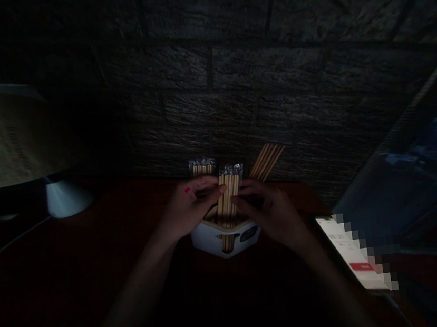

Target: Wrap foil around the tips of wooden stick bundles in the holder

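Observation:
A bundle of pale wooden chopsticks (228, 197) in a clear wrapper stands upright, its lower end inside a white box (212, 241) with a cutout in its front. My left hand (189, 204) is closed on the bundle from the left, its thumb across the front. From the right, my right hand (274, 209) grips the same bundle between thumb and fingers. Behind my left hand, the top of another wrapped bundle (202, 166) shows. Loose brown chopsticks (268, 161) lean to the right behind my right hand. Their lower ends are hidden.
The dark reddish table (129, 217) meets a grey brick wall (212, 79). On the right lies a lit phone (347, 254), partly pixelated. A lamp with a white base (67, 198) and brown shade (4, 137) stands at left. A framed panel (411, 171) leans at right.

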Demonstrator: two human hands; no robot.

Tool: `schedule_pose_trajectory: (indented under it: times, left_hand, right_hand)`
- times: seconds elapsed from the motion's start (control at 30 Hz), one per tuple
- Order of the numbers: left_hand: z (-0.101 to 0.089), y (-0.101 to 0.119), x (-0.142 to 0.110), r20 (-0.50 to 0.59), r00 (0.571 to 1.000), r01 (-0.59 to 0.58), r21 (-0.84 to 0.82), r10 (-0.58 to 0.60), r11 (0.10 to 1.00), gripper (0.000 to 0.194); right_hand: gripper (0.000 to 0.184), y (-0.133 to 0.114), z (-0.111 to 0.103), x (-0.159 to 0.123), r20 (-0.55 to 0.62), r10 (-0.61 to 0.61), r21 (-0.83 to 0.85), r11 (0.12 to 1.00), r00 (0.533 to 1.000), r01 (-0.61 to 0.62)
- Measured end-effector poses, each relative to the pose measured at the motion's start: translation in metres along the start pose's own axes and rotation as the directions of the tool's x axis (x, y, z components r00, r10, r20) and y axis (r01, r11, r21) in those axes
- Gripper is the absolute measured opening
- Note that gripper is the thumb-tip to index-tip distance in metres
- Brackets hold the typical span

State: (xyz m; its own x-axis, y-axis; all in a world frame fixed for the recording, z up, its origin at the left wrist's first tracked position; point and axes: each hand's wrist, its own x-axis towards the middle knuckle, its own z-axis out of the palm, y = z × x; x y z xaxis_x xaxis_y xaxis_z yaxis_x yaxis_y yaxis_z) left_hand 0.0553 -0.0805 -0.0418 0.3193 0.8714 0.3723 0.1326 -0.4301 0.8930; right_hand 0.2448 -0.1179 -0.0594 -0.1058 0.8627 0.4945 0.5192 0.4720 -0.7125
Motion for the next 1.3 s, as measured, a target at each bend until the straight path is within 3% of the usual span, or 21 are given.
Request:
schedule_pose_trajectory:
  times: [0.77, 0.97, 1.17, 1.3]
  left_hand:
    - [-0.0011, -0.0050, 0.0023, 0.068, 0.998, 0.006, 0.021, -0.008, 1.000, 0.017]
    - [0.0001, -0.0067, 0.0038, 0.060, 0.998, 0.018, -0.019, -0.017, 1.000, 0.027]
    - [0.0016, 0.0002, 0.0035, 0.044, 0.999, -0.012, 0.011, 0.012, 1.000, 0.014]
    - [0.0007, -0.0021, 0.0025, 0.031, 0.999, -0.004, -0.037, 0.005, 0.999, 0.018]
  right_hand:
    - [0.022, 0.0015, 0.0011, 0.0010, -0.022, -0.009, -0.034, 0.999, 1.000, 0.008]
    - [0.022, 0.0011, 0.0022, 0.0017, -0.012, -0.013, -0.015, 1.000, 1.000, 0.012]
    - [0.024, 0.0008, 0.0026, 0.0018, -0.004, 0.001, 0.005, 1.000, 1.000, -0.001]
    - [0.029, -0.0001, 0.0038, 0.0017, -0.019, 0.032, 0.002, 0.999, 0.999, -0.032]
